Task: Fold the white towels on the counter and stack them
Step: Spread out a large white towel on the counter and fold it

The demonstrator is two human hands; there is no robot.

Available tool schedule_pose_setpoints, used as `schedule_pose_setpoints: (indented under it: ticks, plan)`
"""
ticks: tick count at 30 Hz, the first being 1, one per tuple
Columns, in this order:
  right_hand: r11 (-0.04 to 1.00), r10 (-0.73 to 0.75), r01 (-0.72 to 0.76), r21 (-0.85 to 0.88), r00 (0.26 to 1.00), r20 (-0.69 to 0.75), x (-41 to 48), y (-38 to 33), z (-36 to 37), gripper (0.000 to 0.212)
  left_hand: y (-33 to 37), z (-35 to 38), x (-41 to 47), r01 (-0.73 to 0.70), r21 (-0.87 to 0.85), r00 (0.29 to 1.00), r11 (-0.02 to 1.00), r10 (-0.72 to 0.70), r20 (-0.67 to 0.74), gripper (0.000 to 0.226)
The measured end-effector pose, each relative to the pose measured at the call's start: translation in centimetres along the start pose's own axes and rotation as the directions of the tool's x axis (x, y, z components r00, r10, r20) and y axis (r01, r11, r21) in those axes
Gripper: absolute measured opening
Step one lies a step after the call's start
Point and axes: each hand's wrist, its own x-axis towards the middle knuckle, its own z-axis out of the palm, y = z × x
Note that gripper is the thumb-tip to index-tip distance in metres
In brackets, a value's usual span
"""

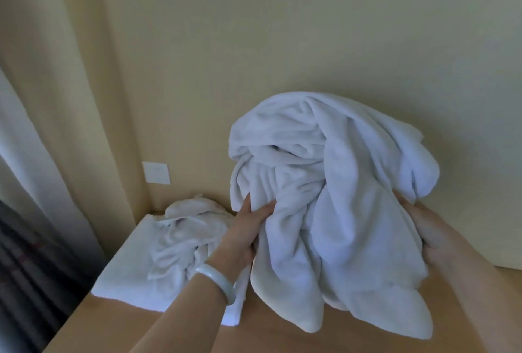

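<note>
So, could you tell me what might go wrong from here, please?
The bunched towel is gripped by the left hand and right hand mid-fabric, no corner visible, so the fold may come out skewed. Its hanging tails could drag the crumpled towel, which lies by the edge of the counter.

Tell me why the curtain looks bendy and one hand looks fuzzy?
Head view: the wide-angle lens bows the curtain near the left edge; the right hand is smeared, probably by motion, as is the lower edge of the towel it holds; light is soft and dim, no glare.
</note>
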Motion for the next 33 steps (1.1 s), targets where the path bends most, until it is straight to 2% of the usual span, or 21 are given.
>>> schedule_pose_setpoints:
  ticks: [3, 5, 7, 9, 11, 13, 15, 16, 17, 19, 20, 21, 22, 25, 29, 31, 32, 33]
  plan:
    - [0.984, 0.109, -0.112, -0.138, 0.994, -0.030, 1.2, 5.2, -3.2, 0.107, -6.5, 0.6, 1.1, 0.193, 0.023, 0.973, 0.981, -0.188, -0.131, 0.056]
    - [0.972, 0.157, -0.163, -0.167, 0.986, -0.050, 1.9, 8.8, -4.3, 0.121, -10.3, 0.8, 0.7, 0.379, 0.025, 0.902, 0.925, -0.363, -0.236, 0.069]
    - [0.972, 0.159, -0.156, -0.175, 0.987, 0.001, 2.3, 11.1, -3.9, 0.126, -12.1, 1.5, 0.4, 0.464, 0.021, 0.838, 0.885, -0.431, -0.335, 0.067]
    - [0.970, 0.119, -0.105, -0.220, 0.991, 0.055, 2.7, 12.0, -3.4, 0.116, -11.9, 2.3, 0.3, 0.443, -0.038, 0.829, 0.895, -0.426, -0.361, 0.064]
    - [0.968, 0.094, -0.071, -0.242, 0.992, 0.084, 2.8, 12.1, -3.5, 0.103, -11.1, 2.7, 0.5, 0.364, -0.077, 0.866, 0.928, -0.368, -0.339, 0.065]
    - [0.961, 0.107, -0.077, -0.265, 0.989, 0.102, 2.8, 11.9, -3.8, 0.099, -9.5, 3.3, 0.8, 0.261, -0.002, 0.914, 0.965, -0.248, -0.321, 0.068]
    - [0.925, 0.101, -0.059, -0.375, 0.990, 0.094, 2.8, 11.6, -4.0, 0.091, -8.4, 4.3, 1.7, 0.185, 0.185, 0.948, 0.965, -0.126, -0.292, 0.072]
    - [0.885, 0.110, -0.062, -0.461, 0.991, 0.079, 2.9, 11.4, -3.9, 0.088, -8.1, 4.8, 2.3, 0.167, 0.330, 0.955, 0.929, -0.070, -0.288, 0.075]
    - [0.826, 0.125, -0.072, -0.559, 0.991, 0.057, 3.1, 11.2, -3.8, 0.087, -8.0, 5.4, 2.9, 0.154, 0.521, 0.960, 0.840, -0.002, -0.280, 0.078]
    - [0.642, 0.124, -0.112, -0.759, 0.991, -0.042, 3.6, 11.0, -3.1, 0.090, -8.2, 6.1, 3.9, 0.112, 0.855, 0.967, 0.506, 0.142, -0.211, 0.087]
    - [0.531, 0.090, -0.131, -0.837, 0.991, -0.097, 3.6, 10.9, -2.4, 0.091, -8.9, 6.1, 4.4, 0.082, 0.937, 0.971, 0.340, 0.185, -0.152, 0.090]
    - [0.447, 0.051, -0.131, -0.885, 0.991, -0.121, 3.6, 11.3, -1.6, 0.091, -9.8, 5.9, 4.7, 0.054, 0.973, 0.978, 0.227, 0.183, -0.097, 0.092]
    - [0.406, 0.030, -0.120, -0.906, 0.993, -0.118, 3.7, 12.2, -1.0, 0.090, -10.9, 5.4, 5.2, 0.033, 0.985, 0.988, 0.167, 0.142, -0.057, 0.093]
    - [0.317, 0.045, -0.093, -0.944, 0.996, -0.082, 3.5, 16.0, 0.5, 0.089, -13.5, 3.9, 5.8, 0.009, 0.992, 1.000, 0.125, 0.000, -0.009, 0.092]
    - [0.246, 0.118, -0.150, -0.958, 0.985, -0.124, 4.9, 15.5, -0.1, 0.090, -11.8, 2.2, 5.3, -0.041, 0.990, 0.999, 0.138, 0.014, 0.039, 0.083]
    - [0.107, 0.125, -0.163, -0.981, 0.981, -0.150, 5.2, 13.4, 0.2, 0.087, -10.3, -0.3, 4.4, 0.009, 0.995, 0.992, 0.102, 0.123, -0.022, 0.084]
    - [0.029, 0.067, -0.137, -0.990, 0.989, -0.135, 4.8, 12.4, 1.0, 0.085, -9.6, -2.2, 3.8, 0.091, 0.992, 0.980, 0.084, 0.172, -0.105, 0.088]
    - [-0.021, -0.052, -0.082, -0.996, 0.995, -0.081, 4.3, 11.5, 2.3, 0.084, -9.1, -4.4, 3.4, 0.202, 0.977, 0.958, 0.067, 0.194, -0.211, 0.094]
